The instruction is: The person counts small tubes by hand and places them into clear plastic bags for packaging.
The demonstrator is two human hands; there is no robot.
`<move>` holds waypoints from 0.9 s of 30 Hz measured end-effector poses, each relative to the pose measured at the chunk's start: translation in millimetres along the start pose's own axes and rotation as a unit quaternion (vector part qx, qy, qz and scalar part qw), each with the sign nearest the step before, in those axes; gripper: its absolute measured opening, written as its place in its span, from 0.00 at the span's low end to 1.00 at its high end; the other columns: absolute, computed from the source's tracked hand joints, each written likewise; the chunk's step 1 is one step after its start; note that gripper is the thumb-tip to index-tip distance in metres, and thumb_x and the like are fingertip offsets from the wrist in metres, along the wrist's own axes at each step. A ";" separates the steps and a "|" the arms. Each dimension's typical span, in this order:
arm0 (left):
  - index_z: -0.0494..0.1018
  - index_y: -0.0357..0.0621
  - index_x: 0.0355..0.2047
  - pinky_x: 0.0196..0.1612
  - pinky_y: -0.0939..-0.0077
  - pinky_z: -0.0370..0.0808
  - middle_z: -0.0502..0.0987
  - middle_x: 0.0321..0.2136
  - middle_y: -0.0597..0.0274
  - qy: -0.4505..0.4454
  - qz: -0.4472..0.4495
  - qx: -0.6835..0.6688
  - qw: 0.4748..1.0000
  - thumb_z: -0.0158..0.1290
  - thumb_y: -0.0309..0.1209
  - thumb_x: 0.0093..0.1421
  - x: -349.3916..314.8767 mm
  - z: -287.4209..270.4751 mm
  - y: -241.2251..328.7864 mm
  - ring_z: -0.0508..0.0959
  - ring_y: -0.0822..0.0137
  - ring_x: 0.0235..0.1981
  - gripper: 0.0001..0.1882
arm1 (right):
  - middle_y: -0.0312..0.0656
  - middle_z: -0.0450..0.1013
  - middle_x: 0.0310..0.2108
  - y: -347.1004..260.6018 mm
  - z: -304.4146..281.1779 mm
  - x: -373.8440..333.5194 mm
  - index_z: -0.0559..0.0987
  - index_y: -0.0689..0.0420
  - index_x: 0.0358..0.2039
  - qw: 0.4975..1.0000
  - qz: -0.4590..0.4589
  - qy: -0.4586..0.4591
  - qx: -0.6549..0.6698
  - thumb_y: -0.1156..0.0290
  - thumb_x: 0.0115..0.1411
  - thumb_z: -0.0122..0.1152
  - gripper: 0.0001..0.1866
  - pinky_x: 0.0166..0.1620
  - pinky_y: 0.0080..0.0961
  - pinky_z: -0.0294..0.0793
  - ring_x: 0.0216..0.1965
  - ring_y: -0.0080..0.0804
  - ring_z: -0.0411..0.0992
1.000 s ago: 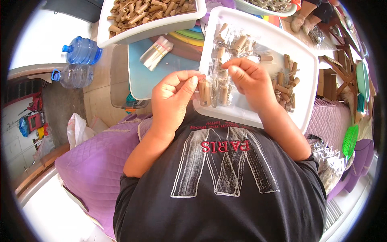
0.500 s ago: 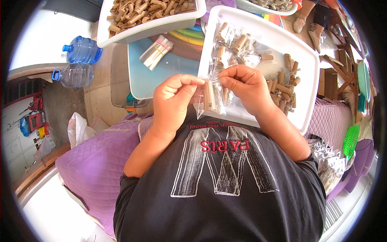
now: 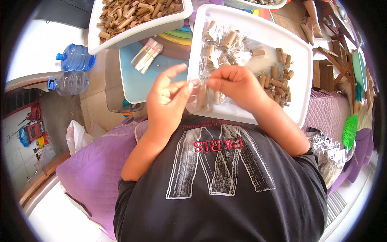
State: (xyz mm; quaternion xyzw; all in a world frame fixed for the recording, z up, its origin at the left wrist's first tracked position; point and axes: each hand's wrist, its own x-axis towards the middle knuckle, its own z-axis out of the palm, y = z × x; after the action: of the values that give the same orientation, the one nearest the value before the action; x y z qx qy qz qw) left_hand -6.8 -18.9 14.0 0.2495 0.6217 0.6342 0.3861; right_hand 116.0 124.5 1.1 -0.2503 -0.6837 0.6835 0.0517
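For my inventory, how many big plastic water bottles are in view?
2: a translucent blue plastic bottle at upper left, and a clear plastic bottle with blue cap directly below it in the picture. Others could be hidden.

Over the near left corner of the white tray (image 3: 274,37), the clear packet (image 3: 204,100) is smeared by motion, its contents just a brownish blur, its top hidden behind the right hand (image 3: 231,84). Whether the left hand (image 3: 167,92) grips it cannot be told. The tub (image 3: 137,31) of brown tubes (image 3: 133,14), a white basin (image 3: 262,5) and a bystander's legs (image 3: 311,11) are cut off above. A speck (image 3: 157,65) on the blue bench (image 3: 133,82) is too small to identify.
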 end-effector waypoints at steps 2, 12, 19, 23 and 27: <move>0.59 0.36 0.52 0.37 0.79 0.75 0.77 0.35 0.49 0.024 -0.034 -0.022 0.999 0.48 0.26 0.60 0.7 0.1 4.1 0.78 0.69 0.33 0.20 | 0.30 0.69 0.20 -15.5 -17.3 2.8 0.77 0.59 0.33 0.991 0.111 0.065 0.041 0.67 0.59 0.55 0.09 0.22 0.11 0.59 0.17 0.13 0.60; 0.60 0.35 0.51 0.37 0.80 0.74 0.76 0.35 0.52 0.035 0.005 -0.007 0.999 0.46 0.28 0.62 -0.6 -11.8 -5.1 0.77 0.69 0.34 0.18 | 0.37 0.73 0.26 35.1 -100.4 -26.9 0.77 0.53 0.31 0.829 -0.119 -0.002 -0.546 0.74 0.49 0.56 0.07 0.31 0.26 0.72 0.27 0.30 0.72; 0.66 0.33 0.45 0.40 0.81 0.72 0.76 0.36 0.55 -0.005 -0.003 0.006 1.000 0.47 0.29 0.61 -1.4 -4.2 -5.4 0.76 0.72 0.34 0.14 | 0.41 0.67 0.32 41.9 -71.3 -39.3 0.75 0.54 0.20 0.707 -0.097 -0.154 -0.683 0.74 0.45 0.53 0.03 0.39 0.30 0.71 0.42 0.35 0.68; 0.67 0.33 0.44 0.42 0.81 0.71 0.75 0.39 0.54 -0.011 0.031 0.000 0.999 0.48 0.27 0.60 1.3 -1.0 -7.7 0.75 0.71 0.38 0.13 | 0.42 0.70 0.33 21.2 -84.1 -32.6 0.77 0.55 0.23 0.783 -0.216 -0.028 -0.582 0.77 0.46 0.55 0.04 0.39 0.25 0.70 0.37 0.33 0.70; 0.68 0.35 0.44 0.44 0.80 0.70 0.74 0.41 0.55 -0.034 0.061 0.003 0.998 0.50 0.26 0.59 6.3 2.6 -11.8 0.74 0.72 0.41 0.14 | 0.40 0.74 0.30 8.0 -77.9 -31.8 0.77 0.61 0.31 0.971 -0.013 0.083 -0.224 0.76 0.51 0.59 0.06 0.35 0.18 0.68 0.30 0.26 0.70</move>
State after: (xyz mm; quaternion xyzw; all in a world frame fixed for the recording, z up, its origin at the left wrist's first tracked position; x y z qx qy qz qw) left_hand -6.2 -13.1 1.6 0.3093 0.5940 0.6456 0.3671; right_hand 178.0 181.6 6.7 -0.3022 -0.8157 0.4896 0.0594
